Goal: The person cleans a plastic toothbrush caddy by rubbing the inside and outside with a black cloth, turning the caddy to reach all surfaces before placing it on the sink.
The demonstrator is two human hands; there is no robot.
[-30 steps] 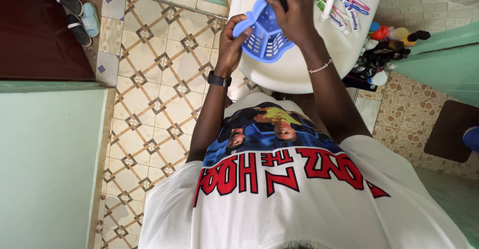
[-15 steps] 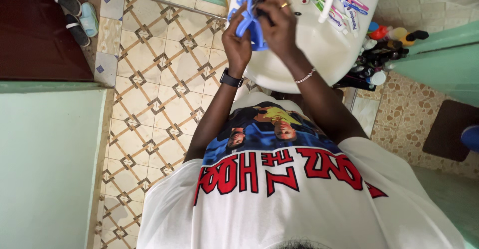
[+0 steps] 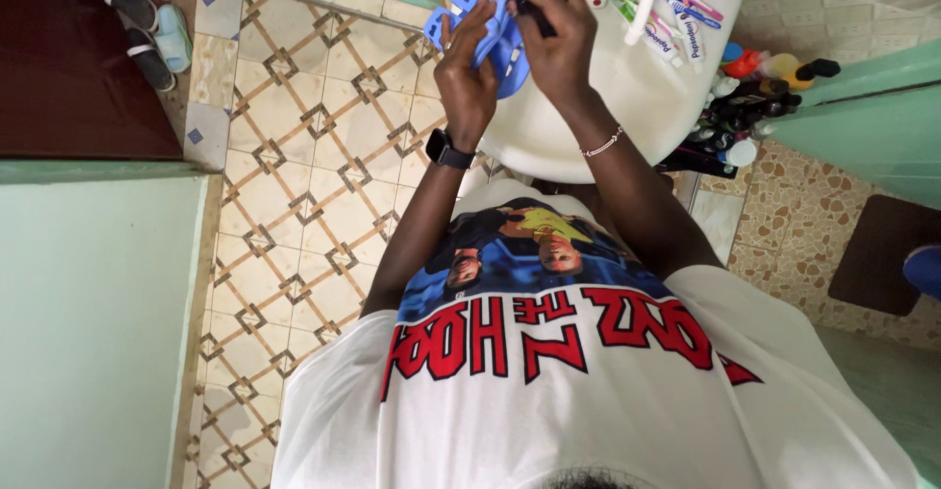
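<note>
White washbasin (image 3: pixel 549 141), toothbrushes (image 3: pixel 652 4) on its rim, patterned tile floor (image 3: pixel 294 185), sandals (image 3: pixel 147 19)

Soft, even daylight fills the view — bright without harsh glare. The white ceramic basin (image 3: pixel 588 126) and the white cotton shirt (image 3: pixel 588 420) are close to overexposed, their surface detail washed out. Shadows are faint; only the dark red-brown floor patch (image 3: pixel 69 77) at upper left sits dim. Focus holds sharp across the patterned beige floor tiles (image 3: pixel 304 175), while the wide lens bends straight lines near the edges — the pale green wall (image 3: pixel 88 332) leans noticeably.
</note>
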